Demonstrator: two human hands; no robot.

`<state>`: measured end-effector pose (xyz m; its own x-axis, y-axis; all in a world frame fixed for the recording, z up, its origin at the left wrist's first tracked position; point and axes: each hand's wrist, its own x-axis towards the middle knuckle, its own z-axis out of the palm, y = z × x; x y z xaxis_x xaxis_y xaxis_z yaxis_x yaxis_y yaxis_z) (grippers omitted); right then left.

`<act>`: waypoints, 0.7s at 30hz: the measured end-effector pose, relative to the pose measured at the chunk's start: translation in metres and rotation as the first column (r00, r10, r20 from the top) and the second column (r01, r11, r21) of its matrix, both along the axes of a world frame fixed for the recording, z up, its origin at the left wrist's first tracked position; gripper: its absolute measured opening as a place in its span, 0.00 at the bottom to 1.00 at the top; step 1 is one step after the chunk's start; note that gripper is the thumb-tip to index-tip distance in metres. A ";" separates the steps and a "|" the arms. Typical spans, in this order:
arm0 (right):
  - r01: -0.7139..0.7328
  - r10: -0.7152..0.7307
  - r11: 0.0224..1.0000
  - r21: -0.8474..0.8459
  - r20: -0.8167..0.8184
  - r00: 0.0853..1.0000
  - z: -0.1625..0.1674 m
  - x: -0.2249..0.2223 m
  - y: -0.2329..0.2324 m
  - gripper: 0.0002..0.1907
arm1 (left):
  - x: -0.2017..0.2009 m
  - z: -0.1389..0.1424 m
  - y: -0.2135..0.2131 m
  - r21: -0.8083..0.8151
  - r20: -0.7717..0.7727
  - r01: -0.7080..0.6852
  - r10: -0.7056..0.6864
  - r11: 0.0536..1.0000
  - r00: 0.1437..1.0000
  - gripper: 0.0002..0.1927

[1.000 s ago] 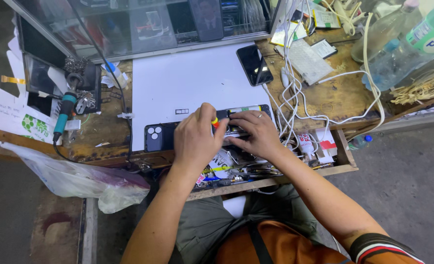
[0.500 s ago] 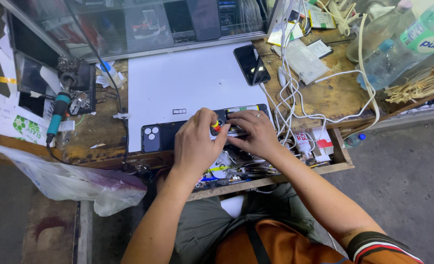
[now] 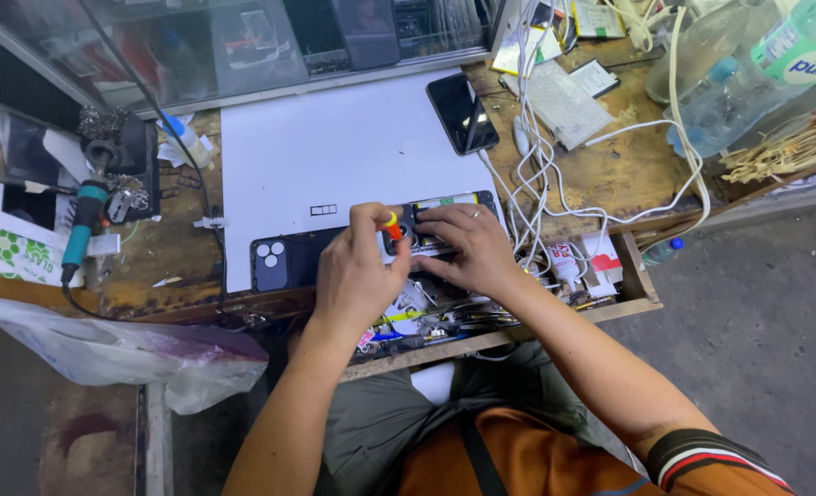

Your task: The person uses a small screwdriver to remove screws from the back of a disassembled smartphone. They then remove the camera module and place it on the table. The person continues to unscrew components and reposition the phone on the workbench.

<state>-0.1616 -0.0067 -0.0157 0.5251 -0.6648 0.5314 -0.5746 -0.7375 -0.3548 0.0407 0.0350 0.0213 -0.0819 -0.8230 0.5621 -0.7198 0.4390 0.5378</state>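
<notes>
An opened phone (image 3: 445, 207) with its insides exposed lies at the near edge of a white work mat (image 3: 334, 147). My left hand (image 3: 357, 271) grips a small screwdriver with a red and yellow handle (image 3: 391, 225), its tip down on the phone. My right hand (image 3: 463, 243) presses flat on the phone's body, fingers spread over it, a ring on one finger. A dark phone back cover with a camera cutout (image 3: 279, 259) lies just left of my left hand.
A second black phone (image 3: 462, 112) lies face up at the mat's far right corner. White cables (image 3: 555, 174) tangle to the right. A soldering iron with a teal grip (image 3: 82, 230) stands at left. An open drawer (image 3: 601, 276) holds small parts. Plastic bottles (image 3: 748, 73) stand at far right.
The hands stay on the opened phone. My left hand has shifted slightly on the screwdriver, and the view has drifted a little.
</notes>
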 end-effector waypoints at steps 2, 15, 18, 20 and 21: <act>0.001 -0.001 1.000 0.015 -0.001 1.000 -0.002 -0.001 0.000 0.22 | 0.000 -0.005 -0.002 0.071 0.001 -0.036 0.036 0.997 0.999 0.23; -0.051 -0.232 0.745 0.666 0.329 0.915 0.016 -0.016 -0.001 0.26 | 0.062 -0.001 0.006 -0.053 -0.546 -0.088 0.045 0.995 0.837 0.21; -0.283 -0.287 0.537 0.795 0.488 0.825 0.023 -0.026 -0.007 0.28 | 0.084 -0.011 0.025 0.076 -0.761 -0.174 0.170 0.982 0.626 0.23; -0.373 -0.294 0.465 0.803 0.538 0.790 0.025 -0.031 -0.011 0.28 | 0.090 -0.025 0.040 0.107 -0.839 -0.230 0.212 0.967 0.500 0.18; -0.373 -0.319 0.428 0.823 0.524 0.790 0.026 -0.035 -0.010 0.29 | 0.092 -0.033 0.048 0.130 -0.872 -0.254 0.233 0.958 0.431 0.17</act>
<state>-0.1964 -0.0171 0.0106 0.4043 -0.9012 -0.1562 -0.0061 0.1681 -0.9858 0.1323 0.0828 -0.0120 0.6607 -0.7147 0.2295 0.0444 0.3424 0.9385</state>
